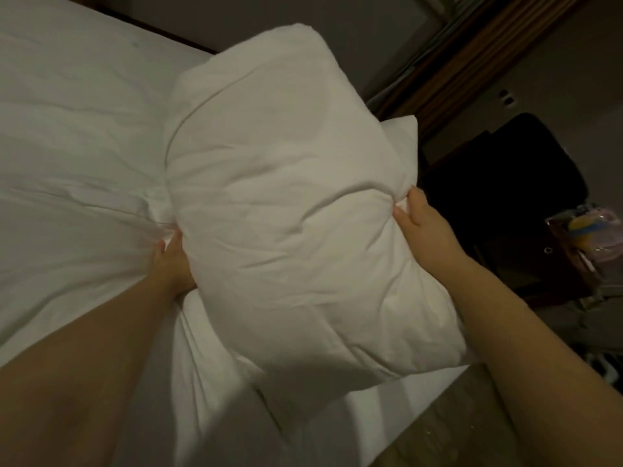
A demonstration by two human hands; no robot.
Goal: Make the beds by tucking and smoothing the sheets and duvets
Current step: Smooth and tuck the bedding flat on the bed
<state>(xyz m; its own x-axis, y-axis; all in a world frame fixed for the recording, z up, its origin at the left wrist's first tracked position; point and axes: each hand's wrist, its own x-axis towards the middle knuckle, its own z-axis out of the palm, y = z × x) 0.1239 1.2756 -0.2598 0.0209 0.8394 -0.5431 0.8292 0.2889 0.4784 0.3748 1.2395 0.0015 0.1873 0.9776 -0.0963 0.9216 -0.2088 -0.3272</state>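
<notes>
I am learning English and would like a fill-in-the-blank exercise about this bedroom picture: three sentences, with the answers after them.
1. The left hand and the right hand both grip the ____.
2. The sheet beneath it is ____ in colour.
3. The floor at the lower right looks made of ____.

Answers: pillow; white; wood.

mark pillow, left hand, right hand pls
pillow (290, 210): head view, centre of its front face.
left hand (173, 264): head view, back of the hand, at the pillow's left edge.
right hand (421, 225): head view, back of the hand, at the pillow's right edge.
</notes>
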